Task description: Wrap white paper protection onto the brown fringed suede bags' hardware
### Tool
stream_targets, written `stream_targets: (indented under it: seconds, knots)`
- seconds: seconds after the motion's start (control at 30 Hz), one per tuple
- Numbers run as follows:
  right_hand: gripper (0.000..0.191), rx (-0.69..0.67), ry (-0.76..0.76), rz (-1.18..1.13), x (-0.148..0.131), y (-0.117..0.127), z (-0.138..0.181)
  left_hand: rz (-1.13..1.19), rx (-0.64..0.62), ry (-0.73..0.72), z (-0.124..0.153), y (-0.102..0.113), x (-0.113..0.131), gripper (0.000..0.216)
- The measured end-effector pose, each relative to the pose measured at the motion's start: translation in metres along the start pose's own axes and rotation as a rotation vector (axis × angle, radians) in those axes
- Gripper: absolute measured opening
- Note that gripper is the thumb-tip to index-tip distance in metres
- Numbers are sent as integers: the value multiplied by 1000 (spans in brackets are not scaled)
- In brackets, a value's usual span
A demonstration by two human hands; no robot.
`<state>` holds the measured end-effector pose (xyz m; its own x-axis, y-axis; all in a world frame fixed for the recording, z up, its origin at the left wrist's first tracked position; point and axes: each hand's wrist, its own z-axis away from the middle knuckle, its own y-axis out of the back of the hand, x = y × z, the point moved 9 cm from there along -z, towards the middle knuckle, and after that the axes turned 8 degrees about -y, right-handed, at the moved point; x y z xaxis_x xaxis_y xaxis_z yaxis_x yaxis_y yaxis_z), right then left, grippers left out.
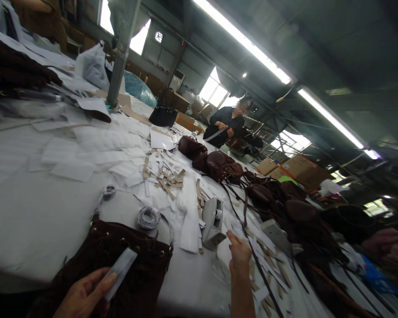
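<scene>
My left hand pinches a flat whitish strip between thumb and fingers, above a dark brown drawstring bag with brass eyelets. The bag lies on the white table at the near edge. Beyond its top rim sits a wrapped, coiled strap, and a second wrapped piece lies up to the left. Just right of a grey tape dispenser is my right hand, fingers drawn together near its front end. Whatever they may hold is too small to make out.
Paper strips and cardboard pieces litter the table. A row of brown bags with long straps runs along the right, near another dispenser. A metal post rises at left. Across the table stands a person.
</scene>
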<state>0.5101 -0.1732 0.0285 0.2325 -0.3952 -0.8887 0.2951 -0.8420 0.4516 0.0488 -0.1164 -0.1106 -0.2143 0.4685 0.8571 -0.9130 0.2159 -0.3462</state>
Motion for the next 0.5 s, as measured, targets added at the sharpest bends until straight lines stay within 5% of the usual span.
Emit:
stream_targets:
  seconds: [0.2, 0.5]
  knots:
    - [55, -85, -170, -38, 40, -16, 28, -19, 118, -53, 3, 4, 2, 51]
    - [47, -145, -111, 26, 31, -10, 49, -27, 103, -74, 3, 1, 5, 55]
